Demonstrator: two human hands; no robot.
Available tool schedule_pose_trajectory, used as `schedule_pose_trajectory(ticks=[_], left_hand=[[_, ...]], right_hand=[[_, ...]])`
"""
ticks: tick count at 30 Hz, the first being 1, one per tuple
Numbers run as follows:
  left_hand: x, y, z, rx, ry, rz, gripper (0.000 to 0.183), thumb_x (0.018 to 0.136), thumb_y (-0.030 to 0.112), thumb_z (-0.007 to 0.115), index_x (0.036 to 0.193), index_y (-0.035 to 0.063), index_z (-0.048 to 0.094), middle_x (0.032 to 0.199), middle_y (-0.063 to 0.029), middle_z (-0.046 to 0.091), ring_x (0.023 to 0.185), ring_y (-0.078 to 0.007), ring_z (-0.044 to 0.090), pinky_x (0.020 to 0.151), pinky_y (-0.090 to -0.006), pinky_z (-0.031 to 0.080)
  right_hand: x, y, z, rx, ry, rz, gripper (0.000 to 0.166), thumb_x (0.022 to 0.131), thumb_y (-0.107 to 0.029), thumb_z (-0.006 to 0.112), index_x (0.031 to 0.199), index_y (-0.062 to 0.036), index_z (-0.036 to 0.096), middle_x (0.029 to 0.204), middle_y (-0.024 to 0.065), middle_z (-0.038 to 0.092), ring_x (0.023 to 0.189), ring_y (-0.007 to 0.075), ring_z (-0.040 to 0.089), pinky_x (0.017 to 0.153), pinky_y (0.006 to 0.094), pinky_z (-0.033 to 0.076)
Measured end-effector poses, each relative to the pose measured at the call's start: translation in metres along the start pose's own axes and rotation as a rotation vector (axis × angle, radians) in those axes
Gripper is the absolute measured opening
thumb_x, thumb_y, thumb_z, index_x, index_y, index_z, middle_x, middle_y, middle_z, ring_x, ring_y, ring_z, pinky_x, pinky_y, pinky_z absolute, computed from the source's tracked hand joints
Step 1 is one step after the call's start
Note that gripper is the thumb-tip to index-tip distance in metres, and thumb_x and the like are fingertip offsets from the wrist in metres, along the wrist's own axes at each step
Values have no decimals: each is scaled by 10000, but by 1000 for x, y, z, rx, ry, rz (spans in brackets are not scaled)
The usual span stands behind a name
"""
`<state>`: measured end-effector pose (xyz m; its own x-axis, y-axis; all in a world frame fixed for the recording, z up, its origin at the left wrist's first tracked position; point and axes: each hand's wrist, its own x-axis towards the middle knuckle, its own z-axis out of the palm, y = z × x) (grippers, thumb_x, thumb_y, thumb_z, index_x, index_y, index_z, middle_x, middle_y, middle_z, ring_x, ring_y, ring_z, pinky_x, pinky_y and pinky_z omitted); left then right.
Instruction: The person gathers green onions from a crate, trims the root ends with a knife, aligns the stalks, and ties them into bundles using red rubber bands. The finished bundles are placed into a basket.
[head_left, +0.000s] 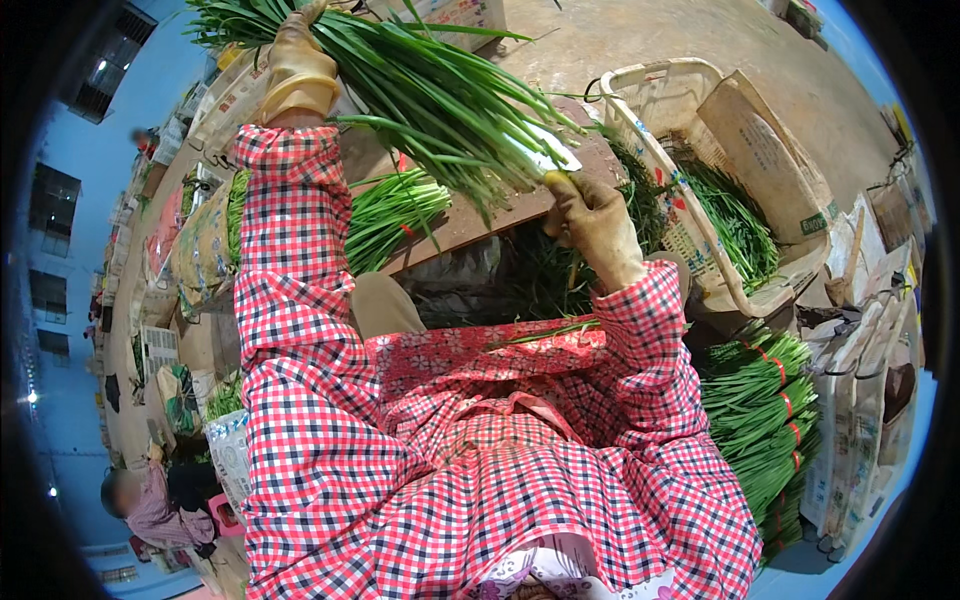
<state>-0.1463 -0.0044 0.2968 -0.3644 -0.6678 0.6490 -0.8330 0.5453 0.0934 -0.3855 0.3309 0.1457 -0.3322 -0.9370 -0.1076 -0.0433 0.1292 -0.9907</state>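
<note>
My left hand (301, 60), in a soiled glove, grips a large loose bunch of long green leaves, apparently garlic chives (442, 82), at the top left. The bunch slants down to the right over a low brown board (480, 234). My gloved right hand (596, 221) is at the pale ends of the bunch, fingers curled; whether it pinches stems or holds something is hidden. A flat white piece (541, 146) shows just above its fingers, partly under the leaves. Another bunch of chives (397, 214), with a red tie, lies at the board's left.
A pale plastic basket (660, 161) with loose greens and a cardboard sheet stands to the right. Tied chive bundles (761, 427) are stacked below it, beside upright crates (855, 420). Dark leaf scraps lie under the board. Another person (161, 499) sits at the lower left.
</note>
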Motion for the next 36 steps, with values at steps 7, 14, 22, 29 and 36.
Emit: schedule_pose_trajectory(ticks=[7, 14, 22, 29, 36], left_hand=[[10, -21, 22, -242, -37, -105, 698, 649, -38, 731, 1292, 165, 553, 1165, -86, 652, 1020, -143, 620, 844, -286, 511], [-25, 28, -12, -107, 42, -286, 669, 673, -69, 683, 1301, 108, 534, 1149, -134, 651, 1026, -208, 639, 881, -287, 503], [-62, 65, -4, -318, 79, -603, 465, 801, 149, 661, 1247, 119, 534, 870, -112, 652, 703, -231, 617, 722, -332, 512], [-41, 57, 34, -1696, 139, -1247, 406, 909, 477, 476, 1018, 110, 613, 883, -101, 615, 710, -213, 503, 739, -396, 437], [-46, 23, 47, -1821, 196, -1007, 338, 973, 300, 415, 1216, 109, 553, 932, -107, 613, 737, -178, 555, 703, -324, 474]], right_hand=[[-20, 43, -35, -98, 241, -51, 223, 949, -186, 533, 1035, -47, 685, 841, 78, 716, 735, 139, 660, 690, 260, 513], [-12, 15, 7, -363, 188, -313, 610, 800, -431, 712, 1234, -36, 547, 1183, 217, 577, 1164, 317, 520, 984, 391, 416], [5, 8, 35, -1057, 459, -452, 234, 882, -270, 567, 839, -47, 623, 644, 142, 635, 618, 294, 645, 570, 416, 502], [-39, -12, 31, -1191, 27, -402, 263, 941, -275, 466, 873, -57, 595, 610, 106, 633, 591, 284, 650, 535, 414, 490], [-87, -8, -20, -534, 4, -282, 191, 927, -179, 524, 845, -27, 605, 682, 156, 627, 660, 344, 633, 590, 429, 481]])
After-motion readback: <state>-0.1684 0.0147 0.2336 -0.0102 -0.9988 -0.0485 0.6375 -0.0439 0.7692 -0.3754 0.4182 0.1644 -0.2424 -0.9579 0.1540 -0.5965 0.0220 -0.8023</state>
